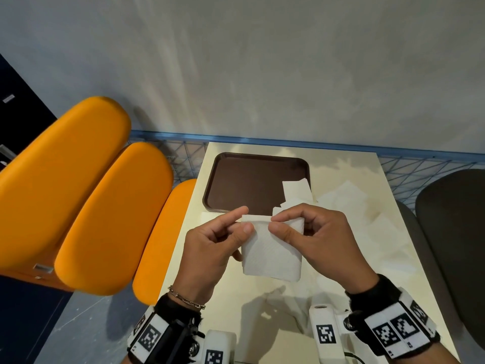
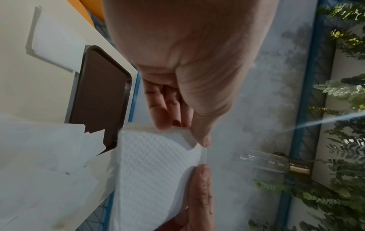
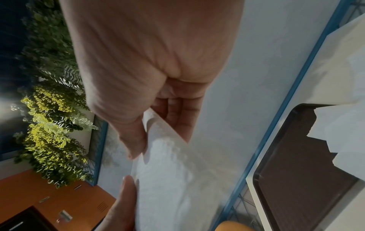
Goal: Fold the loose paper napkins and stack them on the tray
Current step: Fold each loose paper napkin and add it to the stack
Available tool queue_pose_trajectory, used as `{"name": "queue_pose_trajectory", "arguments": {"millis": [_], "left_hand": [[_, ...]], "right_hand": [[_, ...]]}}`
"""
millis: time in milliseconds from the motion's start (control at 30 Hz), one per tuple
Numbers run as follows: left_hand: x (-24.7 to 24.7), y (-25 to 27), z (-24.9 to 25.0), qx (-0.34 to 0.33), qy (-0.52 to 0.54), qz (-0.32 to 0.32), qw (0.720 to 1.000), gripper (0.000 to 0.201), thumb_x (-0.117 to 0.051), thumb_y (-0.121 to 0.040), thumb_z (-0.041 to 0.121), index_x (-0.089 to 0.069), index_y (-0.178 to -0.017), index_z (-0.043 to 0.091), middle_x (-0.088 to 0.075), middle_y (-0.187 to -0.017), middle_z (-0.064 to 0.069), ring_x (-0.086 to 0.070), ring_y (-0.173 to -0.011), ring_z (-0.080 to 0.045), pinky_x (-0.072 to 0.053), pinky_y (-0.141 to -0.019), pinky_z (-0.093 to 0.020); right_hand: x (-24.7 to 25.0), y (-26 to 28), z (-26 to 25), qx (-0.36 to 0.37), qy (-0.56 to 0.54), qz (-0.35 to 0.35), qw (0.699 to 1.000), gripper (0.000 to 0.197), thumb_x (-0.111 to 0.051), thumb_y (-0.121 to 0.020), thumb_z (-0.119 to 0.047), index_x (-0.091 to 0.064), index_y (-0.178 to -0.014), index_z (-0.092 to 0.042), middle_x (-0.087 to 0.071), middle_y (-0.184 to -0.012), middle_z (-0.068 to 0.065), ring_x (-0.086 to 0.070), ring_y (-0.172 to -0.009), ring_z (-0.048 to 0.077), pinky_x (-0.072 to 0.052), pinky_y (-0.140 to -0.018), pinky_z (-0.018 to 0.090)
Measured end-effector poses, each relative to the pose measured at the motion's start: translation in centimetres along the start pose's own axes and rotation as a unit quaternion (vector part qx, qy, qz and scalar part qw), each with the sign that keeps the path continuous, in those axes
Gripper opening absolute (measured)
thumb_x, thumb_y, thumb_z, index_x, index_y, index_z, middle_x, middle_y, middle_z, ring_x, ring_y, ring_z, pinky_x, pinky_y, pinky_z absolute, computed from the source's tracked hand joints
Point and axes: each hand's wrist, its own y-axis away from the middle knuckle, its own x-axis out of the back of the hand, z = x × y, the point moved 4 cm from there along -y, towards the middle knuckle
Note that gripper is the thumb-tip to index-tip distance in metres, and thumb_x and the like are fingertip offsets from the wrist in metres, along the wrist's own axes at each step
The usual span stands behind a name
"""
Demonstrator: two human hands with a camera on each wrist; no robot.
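The left hand (image 1: pixel 212 245) pinches the left top corner of the napkin (image 1: pixel 270 253), held up over the table (image 1: pixel 341 285). The right hand (image 1: pixel 315 237) pinches the right top corner. The napkin hangs down between both hands. The tray (image 1: pixel 236 179) lies straight ahead, just past the fingers, with a folded napkin (image 1: pixel 296 190) at its right edge.

- Head view's evenly lit and pretty sharp; soft shadows of hands and wrists fall on the table (image 1: pixel 341 298) toward the camera.
- Wide-angle bend at edges, orange seats (image 1: pixel 78 193) stretched.
- Wrist views: palms blurred up close, a glare streak in the left one.
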Motion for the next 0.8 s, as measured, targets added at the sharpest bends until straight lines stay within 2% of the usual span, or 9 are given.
{"name": "queue_pose_trajectory", "arguments": {"millis": [200, 367, 500, 600, 800], "left_hand": [[-0.2, 0.5, -0.3, -0.008, -0.018, -0.007, 1.0, 0.025, -0.077, -0.085, 0.026, -0.081, -0.11, 0.021, -0.08, -0.1, -0.004, -0.07, -0.083, -0.019, -0.057, -0.059, -0.032], [-0.6, 1.0, -0.1, -0.01, -0.019, -0.012, 1.0, 0.025, -0.077, -0.083, 0.029, -0.081, -0.106, 0.024, -0.08, -0.099, -0.004, -0.07, -0.078, -0.019, -0.057, -0.057, -0.03], [-0.6, 1.4, -0.1, -0.011, -0.026, -0.016, 0.999, 0.025, -0.075, -0.085, 0.03, -0.081, -0.108, 0.023, -0.08, -0.101, -0.001, -0.071, -0.082, -0.018, -0.058, -0.058, -0.031], [-0.5, 1.7, 0.0, -0.012, -0.034, -0.016, 0.999, 0.024, -0.074, -0.085, 0.03, -0.081, -0.107, 0.024, -0.079, -0.101, 0.002, -0.071, -0.083, -0.016, -0.058, -0.058, -0.03], [-0.1, 1.9, -0.2, -0.017, -0.036, -0.006, 0.999, 0.023, -0.073, -0.087, 0.029, -0.082, -0.107, 0.02, -0.08, -0.099, -0.001, -0.07, -0.083, -0.021, -0.059, -0.057, -0.032]], "right_hand": [[0.1, 0.7, 0.2, -0.009, -0.005, -0.001, 1.0, 0.013, -0.084, -0.08, -0.041, -0.081, -0.086, -0.03, -0.079, -0.089, -0.012, -0.072, -0.076, 0.009, -0.055, -0.064, 0.019], [0.1, 1.0, 0.2, -0.007, 0.002, 0.001, 1.0, 0.008, -0.085, -0.084, -0.036, -0.081, -0.086, -0.03, -0.078, -0.09, -0.011, -0.071, -0.077, 0.01, -0.055, -0.065, 0.021], [-0.1, 1.3, 0.2, -0.009, -0.004, 0.003, 1.0, 0.015, -0.083, -0.082, -0.041, -0.081, -0.086, -0.028, -0.079, -0.09, -0.01, -0.072, -0.076, 0.011, -0.057, -0.064, 0.023], [-0.3, 1.4, 0.3, -0.006, -0.003, 0.003, 1.0, 0.021, -0.081, -0.079, -0.047, -0.08, -0.088, -0.028, -0.078, -0.092, -0.011, -0.07, -0.078, 0.009, -0.054, -0.063, 0.018], [-0.7, 1.5, 0.5, -0.006, -0.004, 0.0, 1.0, 0.022, -0.081, -0.079, -0.047, -0.081, -0.087, -0.027, -0.078, -0.09, -0.011, -0.071, -0.076, 0.009, -0.053, -0.062, 0.017]]}}
